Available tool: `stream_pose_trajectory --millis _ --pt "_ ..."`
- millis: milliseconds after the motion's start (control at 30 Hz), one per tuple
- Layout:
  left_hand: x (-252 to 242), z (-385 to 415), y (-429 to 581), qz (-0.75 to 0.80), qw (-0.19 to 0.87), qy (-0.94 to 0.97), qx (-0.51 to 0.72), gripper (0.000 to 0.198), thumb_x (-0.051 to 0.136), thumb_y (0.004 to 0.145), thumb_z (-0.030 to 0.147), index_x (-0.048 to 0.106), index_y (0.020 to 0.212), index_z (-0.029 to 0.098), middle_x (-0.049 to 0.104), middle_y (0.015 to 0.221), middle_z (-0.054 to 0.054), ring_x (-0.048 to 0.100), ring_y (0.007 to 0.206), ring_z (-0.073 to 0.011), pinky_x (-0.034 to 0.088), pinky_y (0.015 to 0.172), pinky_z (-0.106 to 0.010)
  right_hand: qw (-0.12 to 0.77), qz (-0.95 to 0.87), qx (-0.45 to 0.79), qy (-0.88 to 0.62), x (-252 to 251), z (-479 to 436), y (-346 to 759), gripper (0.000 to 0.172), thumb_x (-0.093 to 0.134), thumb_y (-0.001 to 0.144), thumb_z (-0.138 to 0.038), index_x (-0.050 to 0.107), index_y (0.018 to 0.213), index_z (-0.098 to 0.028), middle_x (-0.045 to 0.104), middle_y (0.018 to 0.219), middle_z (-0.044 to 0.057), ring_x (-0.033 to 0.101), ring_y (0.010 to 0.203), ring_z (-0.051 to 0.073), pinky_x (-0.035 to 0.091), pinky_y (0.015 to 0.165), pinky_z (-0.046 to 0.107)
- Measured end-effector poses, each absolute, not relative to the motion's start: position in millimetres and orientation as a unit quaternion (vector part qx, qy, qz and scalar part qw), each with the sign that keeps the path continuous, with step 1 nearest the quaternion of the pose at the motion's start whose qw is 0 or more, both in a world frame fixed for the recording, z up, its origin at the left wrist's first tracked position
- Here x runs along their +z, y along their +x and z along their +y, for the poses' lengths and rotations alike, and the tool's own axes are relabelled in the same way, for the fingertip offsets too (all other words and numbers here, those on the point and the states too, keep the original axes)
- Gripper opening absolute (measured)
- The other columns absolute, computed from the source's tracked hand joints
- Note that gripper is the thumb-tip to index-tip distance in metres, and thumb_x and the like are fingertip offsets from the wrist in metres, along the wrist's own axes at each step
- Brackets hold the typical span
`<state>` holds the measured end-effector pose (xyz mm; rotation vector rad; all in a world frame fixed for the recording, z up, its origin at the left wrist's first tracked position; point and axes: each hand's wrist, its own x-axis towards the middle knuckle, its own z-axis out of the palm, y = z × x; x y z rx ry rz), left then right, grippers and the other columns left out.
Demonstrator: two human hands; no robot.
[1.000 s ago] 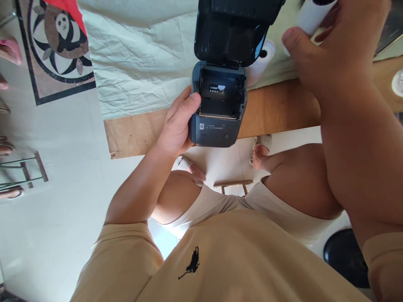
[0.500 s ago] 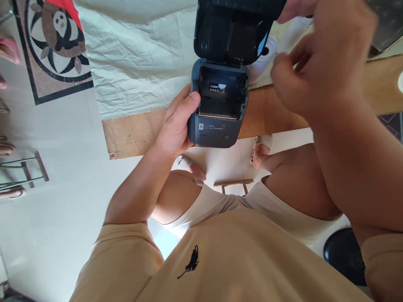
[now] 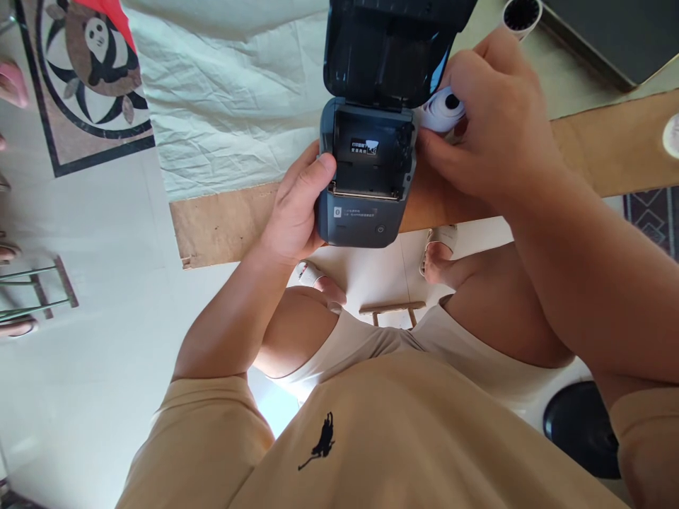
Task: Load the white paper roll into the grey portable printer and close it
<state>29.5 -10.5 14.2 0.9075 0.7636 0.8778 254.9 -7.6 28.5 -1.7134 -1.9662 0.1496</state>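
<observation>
A small dark grey label printer (image 3: 366, 191) rests at the edge of the wooden table (image 3: 610, 148) with its lid (image 3: 390, 49) flipped up and its paper bay bare. My left hand (image 3: 300, 205) grips the printer's left side, thumb on its top edge. My right hand (image 3: 491, 131) is closed around a white paper roll (image 3: 443, 109) just right of the printer, fingertips touching the printer's side. A second white roll (image 3: 521, 14) lies on the cloth further back.
A wrinkled pale cloth (image 3: 228, 92) covers the back of the table. A dark flat object (image 3: 610, 32) lies at the far right. A white round thing (image 3: 671, 134) sits at the right edge. Below are my knees, a stool and a tiled floor (image 3: 95, 353).
My right hand set down the roll it held high at the right, came down leftward and closed on the roll beside the printer. My left hand and the printer stayed put.
</observation>
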Motion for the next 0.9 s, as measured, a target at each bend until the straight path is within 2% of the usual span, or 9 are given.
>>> stream_pose_trajectory --millis 67,167,233,400,467,567,633,800,900 --pt "15 -11 29 0.354 0.738 0.413 0.4 0.045 0.055 0.091 0.063 0.07 0.109 0.024 0.075 0.107 -0.006 0.072 0.1 -0.0259 0.054 0.064 -0.035 0.261 -0.726 0.055 -0.634 30 -8 256 0.02 0.067 0.077 -0.023 0.059 0.096 -0.024 0.065 0.111 0.011 0.062 0.095 0.022 0.045 0.078 0.037" --pt "16 -11 29 0.362 0.738 0.416 0.39 0.045 0.058 0.088 0.065 0.071 0.107 0.026 0.076 0.107 -0.006 0.072 0.1 -0.0269 0.05 0.057 -0.033 0.272 -0.735 0.067 -0.617 31 -8 259 0.041 0.066 0.068 -0.01 0.056 0.104 -0.027 0.066 0.112 0.007 0.062 0.098 0.023 0.046 0.08 0.037" --pt "17 -11 29 0.36 0.739 0.415 0.389 0.044 0.058 0.088 0.064 0.072 0.106 0.027 0.076 0.106 -0.006 0.073 0.1 -0.0283 0.049 0.056 -0.034 0.263 -0.738 0.087 -0.615 32 -8 259 0.048 0.063 0.066 -0.006 0.053 0.109 -0.027 0.067 0.112 0.006 0.064 0.102 0.024 0.047 0.081 0.038" --pt "20 -13 30 0.35 0.743 0.403 0.404 0.034 0.055 0.094 0.051 0.071 0.107 0.024 0.075 0.105 -0.006 0.073 0.096 -0.0247 0.045 0.051 -0.031 0.221 -0.732 0.097 -0.638 35 -11 257 0.033 0.065 0.077 -0.021 0.06 0.11 -0.025 0.063 0.117 0.012 0.062 0.105 0.026 0.048 0.088 0.043" --pt "20 -13 30 0.356 0.74 0.406 0.402 0.033 0.055 0.094 0.049 0.07 0.107 0.024 0.075 0.105 -0.006 0.073 0.097 -0.0246 0.049 0.054 -0.031 0.216 -0.722 0.1 -0.649 36 -12 258 0.036 0.065 0.078 -0.025 0.061 0.114 -0.026 0.063 0.117 0.012 0.062 0.102 0.026 0.049 0.086 0.043" --pt "19 -12 30 0.362 0.733 0.417 0.396 0.034 0.057 0.092 0.053 0.071 0.106 0.025 0.076 0.105 -0.007 0.073 0.102 -0.0284 0.055 0.063 -0.035 0.229 -0.722 0.126 -0.641 36 -13 261 0.048 0.063 0.076 -0.023 0.054 0.123 -0.029 0.066 0.116 0.007 0.063 0.095 0.023 0.049 0.082 0.04" --pt "16 -11 30 0.366 0.73 0.421 0.395 0.036 0.058 0.09 0.056 0.072 0.105 0.026 0.076 0.106 -0.007 0.073 0.106 -0.0311 0.058 0.068 -0.038 0.245 -0.731 0.136 -0.623 33 -13 262 0.048 0.06 0.075 -0.019 0.051 0.121 -0.03 0.068 0.114 0.004 0.063 0.095 0.022 0.049 0.082 0.039" --pt "4 -8 31 0.364 0.718 0.42 0.419 0.059 0.044 0.087 0.075 0.074 0.104 0.027 0.077 0.105 -0.01 0.072 0.107 -0.0368 0.058 0.065 -0.042 0.281 -0.75 0.062 -0.596 25 -12 260 0.038 0.064 0.07 -0.015 0.06 0.107 -0.025 0.065 0.113 0.012 0.062 0.104 0.025 0.05 0.085 0.039" --pt "5 -9 30 0.358 0.725 0.416 0.415 0.059 0.043 0.09 0.073 0.074 0.106 0.026 0.077 0.107 -0.009 0.073 0.104 -0.0332 0.057 0.063 -0.04 0.281 -0.755 0.066 -0.589 24 -12 261 0.039 0.061 0.074 -0.014 0.06 0.111 -0.026 0.063 0.111 0.012 0.062 0.102 0.024 0.049 0.085 0.039"
